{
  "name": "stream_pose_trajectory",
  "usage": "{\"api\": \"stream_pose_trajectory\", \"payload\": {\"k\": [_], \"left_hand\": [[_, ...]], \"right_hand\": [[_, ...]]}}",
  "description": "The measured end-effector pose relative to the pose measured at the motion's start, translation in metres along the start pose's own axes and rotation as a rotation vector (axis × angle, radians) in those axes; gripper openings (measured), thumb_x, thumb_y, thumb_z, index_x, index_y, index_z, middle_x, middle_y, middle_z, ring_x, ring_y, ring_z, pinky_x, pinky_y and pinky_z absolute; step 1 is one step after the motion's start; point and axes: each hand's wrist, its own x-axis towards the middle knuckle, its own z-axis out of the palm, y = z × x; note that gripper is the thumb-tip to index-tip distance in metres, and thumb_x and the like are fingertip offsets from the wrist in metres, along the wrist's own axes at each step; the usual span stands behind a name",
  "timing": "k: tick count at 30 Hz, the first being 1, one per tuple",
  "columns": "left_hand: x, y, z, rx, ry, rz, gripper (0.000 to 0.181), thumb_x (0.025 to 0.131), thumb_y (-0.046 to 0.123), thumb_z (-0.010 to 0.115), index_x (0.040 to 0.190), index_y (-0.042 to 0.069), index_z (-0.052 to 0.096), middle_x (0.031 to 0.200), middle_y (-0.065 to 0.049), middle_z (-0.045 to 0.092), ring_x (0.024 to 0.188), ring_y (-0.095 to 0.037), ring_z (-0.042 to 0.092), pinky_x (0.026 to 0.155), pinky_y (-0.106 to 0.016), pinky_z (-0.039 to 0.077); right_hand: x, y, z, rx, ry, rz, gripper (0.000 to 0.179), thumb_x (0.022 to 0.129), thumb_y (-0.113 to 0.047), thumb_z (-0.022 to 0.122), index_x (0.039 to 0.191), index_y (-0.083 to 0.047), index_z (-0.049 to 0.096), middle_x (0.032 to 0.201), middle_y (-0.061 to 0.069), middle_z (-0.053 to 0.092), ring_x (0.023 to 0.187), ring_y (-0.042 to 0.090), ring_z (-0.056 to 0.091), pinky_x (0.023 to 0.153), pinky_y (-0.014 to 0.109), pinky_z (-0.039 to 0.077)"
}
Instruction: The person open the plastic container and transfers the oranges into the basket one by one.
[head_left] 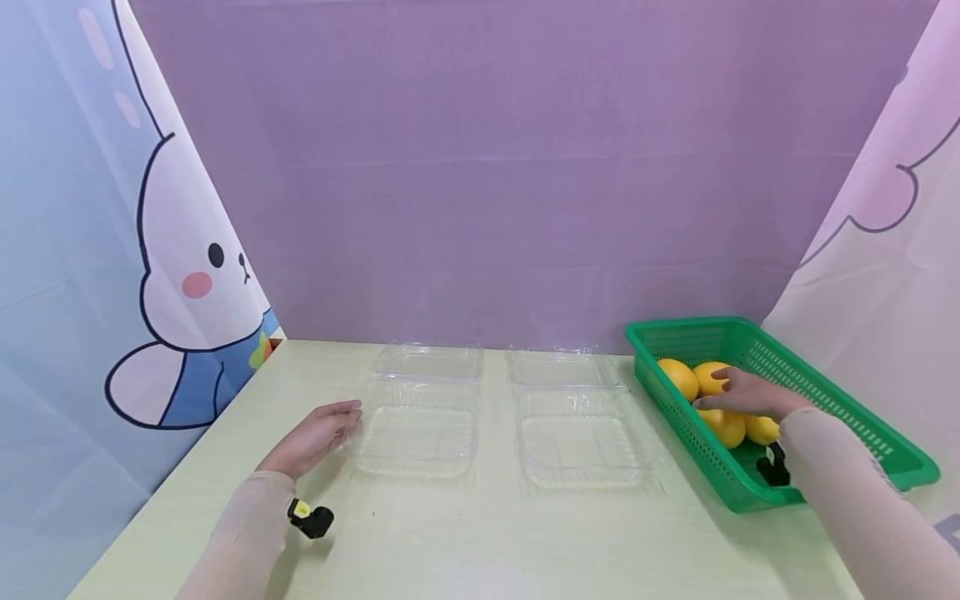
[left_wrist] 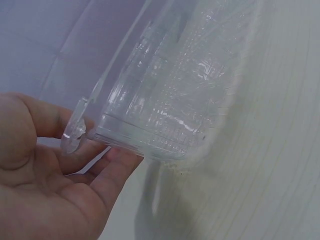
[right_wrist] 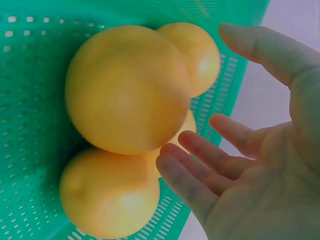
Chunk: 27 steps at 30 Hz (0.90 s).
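My left hand point(head_left: 318, 433) is at the left side of a clear plastic clamshell container point(head_left: 420, 433), whose lid is folded back. In the left wrist view, the extended fingers point(left_wrist: 117, 172) touch the container's rim near a small tab point(left_wrist: 75, 132). Over a green plastic basket point(head_left: 682, 429), my right hand point(head_left: 753, 395) reaches in with its fingers spread and holds nothing. Several round yellow-orange fruits point(right_wrist: 127, 90) lie together in that basket. The right fingertips point(right_wrist: 167, 162) are right beside the largest-looking fruit in the right wrist view.
A second clear clamshell point(head_left: 581, 442), lid folded back, sits between the first one and the basket. All stand on a pale wood-grain table point(head_left: 450, 550). A purple cloth point(head_left: 510, 183) hangs behind, with printed curtains point(head_left: 67, 275) at the sides.
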Motion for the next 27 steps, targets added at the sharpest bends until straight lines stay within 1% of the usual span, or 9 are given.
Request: {"api": "stream_pose_trajectory", "payload": {"k": [7, 11, 14, 18, 22, 25, 27], "left_hand": [[0.000, 0.001, 0.001, 0.010, 0.023, -0.021, 0.056, 0.097, 0.019, 0.041, 0.142, -0.004, 0.018, 0.145, -0.024, 0.021, 0.132, -0.035, 0.022, 0.107, -0.045, 0.019], [-0.001, 0.003, 0.000, 0.034, 0.031, -0.036, 0.061, 0.096, 0.026, 0.045, 0.143, -0.002, 0.018, 0.145, -0.023, 0.021, 0.132, -0.035, 0.023, 0.107, -0.047, 0.019], [-0.002, 0.004, 0.000, 0.036, 0.043, -0.047, 0.064, 0.094, 0.029, 0.049, 0.143, 0.000, 0.019, 0.145, -0.022, 0.022, 0.132, -0.034, 0.023, 0.107, -0.047, 0.019], [-0.002, 0.004, 0.001, 0.030, 0.048, -0.049, 0.064, 0.093, 0.026, 0.050, 0.143, 0.000, 0.019, 0.145, -0.021, 0.022, 0.132, -0.033, 0.023, 0.107, -0.047, 0.020], [-0.001, 0.003, 0.001, 0.023, 0.045, -0.043, 0.062, 0.094, 0.023, 0.048, 0.143, -0.001, 0.019, 0.146, -0.021, 0.021, 0.132, -0.033, 0.023, 0.107, -0.047, 0.020], [-0.001, 0.003, 0.000, 0.022, 0.035, -0.035, 0.060, 0.095, 0.020, 0.046, 0.143, -0.002, 0.017, 0.146, -0.022, 0.020, 0.132, -0.033, 0.022, 0.107, -0.047, 0.019], [-0.002, 0.004, 0.000, 0.029, 0.044, -0.037, 0.060, 0.095, 0.020, 0.045, 0.143, -0.001, 0.018, 0.146, -0.021, 0.021, 0.132, -0.033, 0.022, 0.107, -0.047, 0.019]], "right_hand": [[-0.003, -0.009, -0.007, 0.004, 0.061, -0.038, 0.094, 0.084, -0.058, 0.051, 0.137, 0.012, 0.018, 0.131, 0.040, 0.026, 0.113, 0.055, 0.032, 0.082, 0.062, 0.039], [-0.008, -0.019, -0.010, 0.003, 0.079, -0.073, 0.093, 0.085, -0.058, 0.049, 0.138, 0.011, 0.017, 0.131, 0.040, 0.027, 0.113, 0.054, 0.033, 0.082, 0.063, 0.039], [-0.011, -0.026, -0.011, 0.001, 0.094, -0.091, 0.093, 0.085, -0.058, 0.049, 0.139, 0.010, 0.017, 0.131, 0.039, 0.028, 0.113, 0.053, 0.035, 0.081, 0.062, 0.039], [-0.012, -0.034, -0.012, -0.006, 0.113, -0.103, 0.090, 0.086, -0.057, 0.049, 0.139, 0.008, 0.017, 0.131, 0.036, 0.030, 0.113, 0.051, 0.037, 0.081, 0.061, 0.041], [-0.014, -0.041, -0.014, 0.006, 0.134, -0.126, 0.083, 0.088, -0.053, 0.048, 0.140, 0.005, 0.019, 0.132, 0.035, 0.030, 0.114, 0.049, 0.037, 0.082, 0.060, 0.041], [-0.017, -0.047, -0.016, 0.018, 0.156, -0.146, 0.080, 0.089, -0.052, 0.047, 0.140, 0.003, 0.020, 0.134, 0.034, 0.030, 0.116, 0.049, 0.035, 0.084, 0.061, 0.039], [-0.019, -0.052, -0.017, 0.025, 0.165, -0.158, 0.080, 0.089, -0.053, 0.046, 0.141, 0.002, 0.020, 0.135, 0.033, 0.029, 0.117, 0.048, 0.034, 0.085, 0.063, 0.037]]}}
